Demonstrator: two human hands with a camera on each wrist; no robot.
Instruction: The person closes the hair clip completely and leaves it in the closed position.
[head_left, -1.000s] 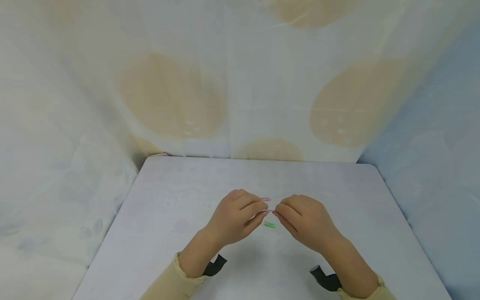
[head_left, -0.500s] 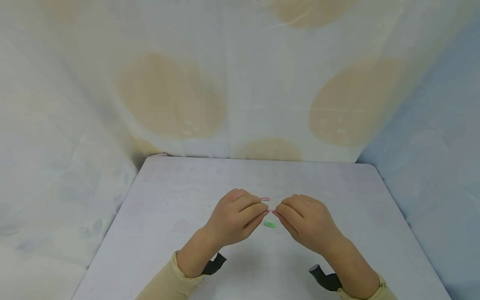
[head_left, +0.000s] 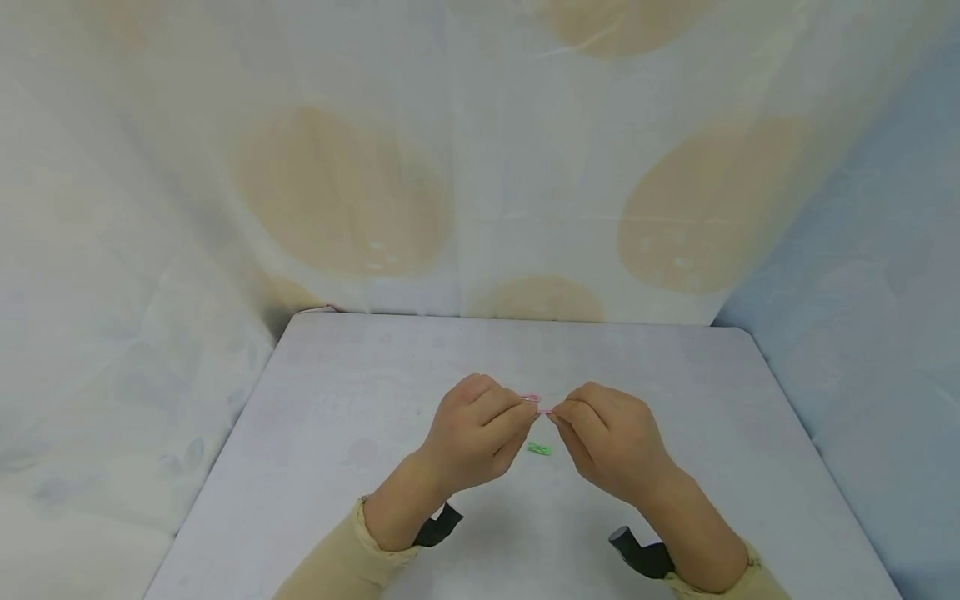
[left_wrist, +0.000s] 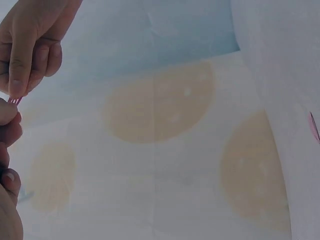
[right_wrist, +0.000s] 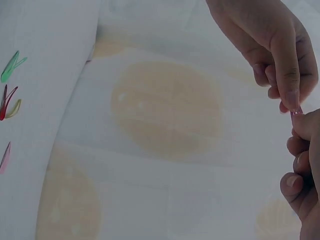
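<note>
Two hands work above the pale worktop (head_left: 337, 467). The left hand (head_left: 472, 437) and the right hand (head_left: 611, 442) each pinch one end of a single pink clip (head_left: 543, 412) held between them, fingers curled tight. One green clip (head_left: 539, 449) lies just beneath; one more pink clip (head_left: 530, 398) lies beyond, before the spotted curtain (head_left: 480, 208).

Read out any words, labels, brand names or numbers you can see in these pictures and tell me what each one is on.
None: no view shows any readable text.
The table, the spotted cloth backdrop, the pink clip pinched between the left hand and the right hand, and the green clip all carry no visible print.
</note>
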